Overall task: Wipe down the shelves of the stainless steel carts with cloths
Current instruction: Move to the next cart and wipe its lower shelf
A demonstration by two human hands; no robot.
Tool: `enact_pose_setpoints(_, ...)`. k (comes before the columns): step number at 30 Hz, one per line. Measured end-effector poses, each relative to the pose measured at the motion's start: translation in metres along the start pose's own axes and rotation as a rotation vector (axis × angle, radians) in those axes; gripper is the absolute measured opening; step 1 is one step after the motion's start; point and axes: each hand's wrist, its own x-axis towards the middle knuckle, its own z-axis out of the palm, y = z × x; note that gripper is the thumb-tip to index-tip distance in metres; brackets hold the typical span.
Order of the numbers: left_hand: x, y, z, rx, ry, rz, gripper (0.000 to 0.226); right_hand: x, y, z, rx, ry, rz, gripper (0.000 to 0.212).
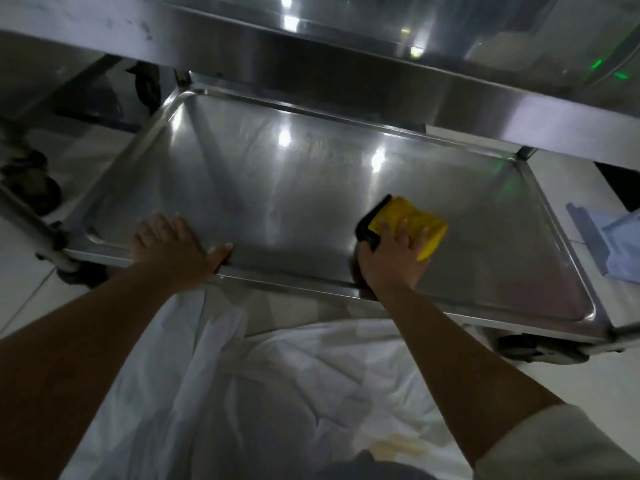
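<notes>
Two hands are working the lower shelf [311, 188] of the steel cart. Left hand [173, 245] is lying flat on the near rim, fingers spread, holding nothing. Right hand [394, 252] is pressing a yellow cloth [412, 220] with black edging flat onto the shelf. Upper shelf [346, 64] is overhanging beyond.

The right hand [394, 251] covers the near part of the yellow cloth [417, 221], the upper shelf [311, 46] hides the lower shelf's [277, 188] far edge, and the caster [540, 349] is blurred.
</notes>
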Motion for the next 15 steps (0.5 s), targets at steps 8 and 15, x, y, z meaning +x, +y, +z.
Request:
enact_pose_setpoints(8,0.015,-0.050,-0.013,0.019,0.007,0.245,0.127,-0.018,-0.070,0.021,0.094,-0.172,-0.940,0.059)
enact_pose_setpoints(15,0.028,-0.089,-0.007,0.042,0.047,0.154,0.152,0.026,-0.032,0.013,0.113,-0.029,-0.914,0.058)
